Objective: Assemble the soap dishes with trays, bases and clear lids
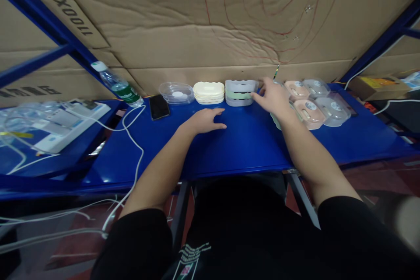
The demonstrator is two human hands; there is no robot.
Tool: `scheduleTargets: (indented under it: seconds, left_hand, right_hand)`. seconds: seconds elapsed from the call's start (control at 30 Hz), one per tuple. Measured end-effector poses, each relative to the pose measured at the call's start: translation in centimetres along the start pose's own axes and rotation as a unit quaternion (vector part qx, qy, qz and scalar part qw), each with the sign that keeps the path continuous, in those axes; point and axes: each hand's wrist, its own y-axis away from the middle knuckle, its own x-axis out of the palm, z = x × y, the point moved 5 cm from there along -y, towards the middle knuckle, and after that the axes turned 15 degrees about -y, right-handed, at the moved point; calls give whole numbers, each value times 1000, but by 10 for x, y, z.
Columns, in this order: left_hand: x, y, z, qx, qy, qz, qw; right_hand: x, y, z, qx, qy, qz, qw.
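Black shirt (249,223), right hand (274,96) by stacked trays (239,101), clear tub (166,96) holding white contents (179,95)

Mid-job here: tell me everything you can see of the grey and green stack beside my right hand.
The grey and green stack has grey layers above and below a pale green one, with a wavy top edge. It looks like plastic dishes. It sits upright on the blue table, right of the cream stack. The right hand is at its right end; contact is unclear.
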Motion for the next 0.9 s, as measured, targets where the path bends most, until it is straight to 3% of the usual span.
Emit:
scheduleTargets:
  seconds: [0.17,0.33,0.4,0.47,0.57,0.63,0.77,0.9]
  left_hand:
    - [1,0,0,2,-1,-3,1000]
    - [2,-2,1,12,-2,-18,1000]
    - [1,-4,2,16,-3,-48,999]
    - [-3,-5,7,-2,-11,-116,993]
    - [-10,-5,25,-74,-29,-238,968]
    - [-10,-5,41,-123,-37,-277,952]
    - [-4,-10,72,-188,-39,-270,944]
    - [-1,-14,87,-212,-43,-280,935]
  right_hand:
    - [35,9,21,-49,-66,26,996]
    - [48,8,15,-48,-77,37,995]
    - [49,5,8,-53,-83,25,995]
    - [51,2,3,-68,-87,15,994]
    - [56,0,-1,-101,-95,15,990]
    - [59,1,0,-122,-102,24,987]
    - [63,4,5,-150,-112,50,981]
    - [66,6,8,-172,-106,76,976]
